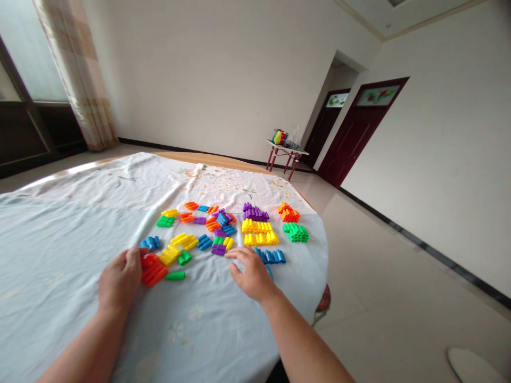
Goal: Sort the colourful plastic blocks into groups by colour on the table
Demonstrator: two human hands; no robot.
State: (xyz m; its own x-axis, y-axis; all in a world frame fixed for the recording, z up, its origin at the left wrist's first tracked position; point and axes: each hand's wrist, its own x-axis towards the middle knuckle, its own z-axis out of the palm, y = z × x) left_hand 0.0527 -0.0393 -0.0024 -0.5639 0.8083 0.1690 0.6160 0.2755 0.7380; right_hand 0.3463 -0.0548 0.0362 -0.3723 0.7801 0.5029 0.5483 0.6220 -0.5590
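Short plastic tubes in several colours lie on the cloth-covered table. My left hand (121, 276) is curled against a bunch of red tubes (154, 270), its thumb and index finger at their left edge; its other fingers are largely hidden. Just right of these lie yellow tubes (170, 255) and a single green tube (175, 276). My right hand (252, 272) hovers low with fingers apart and nothing in them. Its fingertips are beside purple tubes (218, 249), and blue tubes (273, 256) lie partly behind it.
Farther right are stacks of purple (255, 213), yellow (259, 233), orange (289, 213) and green tubes (296, 232). Mixed orange and blue tubes (213, 224) lie mid-table. The table's edge (325, 255) curves along the right. A small side table (286, 149) stands by the far wall.
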